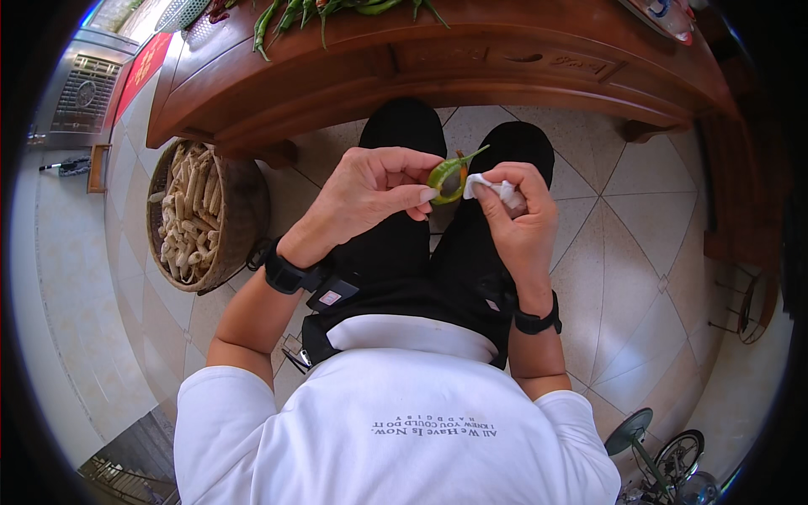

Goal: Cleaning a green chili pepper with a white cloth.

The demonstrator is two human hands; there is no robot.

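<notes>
Over my lap, my left hand (379, 186) pinches a curled green chili pepper (447, 170) between thumb and fingers; part of the pepper looks orange-brown, and its stem points up to the right. Just right of it, my right hand (521, 214) holds a crumpled white tissue or cloth (495, 188) between thumb and fingers. The cloth is close beside the pepper; whether they touch I cannot tell. More green chili peppers (297, 14) lie near the front edge of the wooden table beyond my knees, some with stems hanging over it.
The carved wooden table (442, 63) spans the top of the view, with a perforated colander (180, 14) at its left. A woven basket (243, 214) of dried corn cobs (192, 208) stands on the tiled floor at left. A bicycle wheel (678, 456) shows at lower right.
</notes>
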